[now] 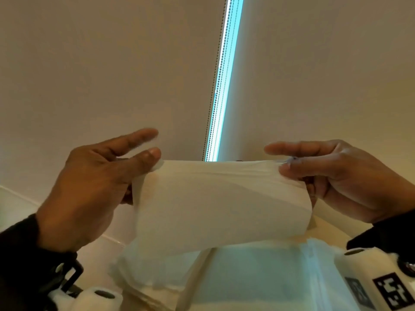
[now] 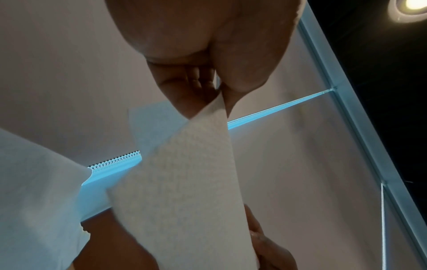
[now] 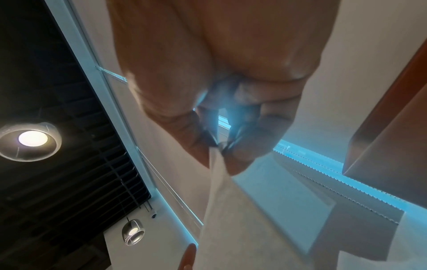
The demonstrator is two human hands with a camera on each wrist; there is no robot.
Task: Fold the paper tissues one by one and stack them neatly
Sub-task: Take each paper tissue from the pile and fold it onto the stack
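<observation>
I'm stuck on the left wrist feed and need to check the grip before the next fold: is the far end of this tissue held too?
Observer: Yes, the right hand pinches the tissue at its other top corner.
Operator: Is it off the table?
Observer: Yes, the left hand and the right stretch it in the air above the other tissues.
Operator: What's overhead?
Observer: A round ceiling lamp is lit, seen from the right wrist.

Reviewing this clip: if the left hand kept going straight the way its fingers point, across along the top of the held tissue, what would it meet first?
Most likely the right hand. The left hand pinches one top corner of the tissue and its fingers point across toward the right hand at the other corner; only tissue lies between. Depth is unclear.
</observation>
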